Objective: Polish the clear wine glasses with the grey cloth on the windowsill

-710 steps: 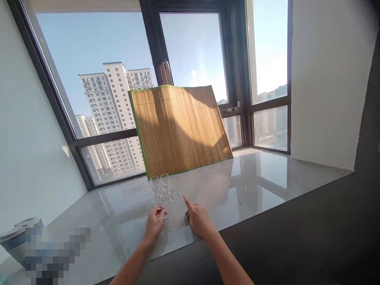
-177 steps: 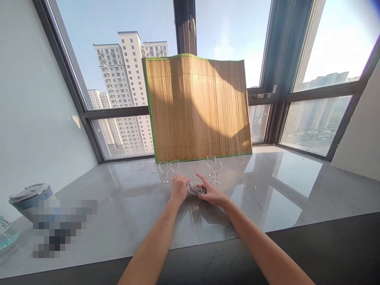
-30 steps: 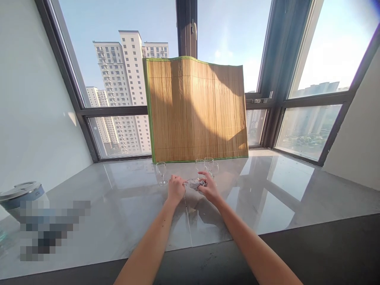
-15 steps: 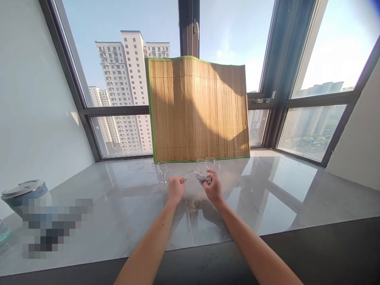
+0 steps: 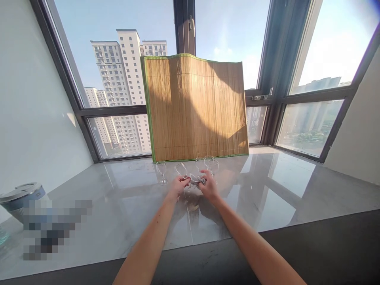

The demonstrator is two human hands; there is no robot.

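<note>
My left hand (image 5: 177, 187) holds a small clear stemmed glass (image 5: 181, 170) by its stem, the bowl tilted up and to the left. My right hand (image 5: 209, 186) grips a small grey cloth (image 5: 196, 180) pressed against the foot of that glass. One more stemmed glass (image 5: 161, 170) stands alone to the left of my hands. A tight group of three glasses (image 5: 208, 164) stands just behind my right hand. All sit on a glossy grey stone sill (image 5: 267, 186).
A bamboo mat with green edging (image 5: 196, 109) leans upright against the window behind the glasses. A round lidded container (image 5: 20, 196) sits at the far left next to a blurred patch. A dark counter edge (image 5: 326, 245) runs along the near side.
The glass in my left hand has turned from lying sideways to bowl-up and tilted left. My right hand with the cloth has shifted to the glass's base.
</note>
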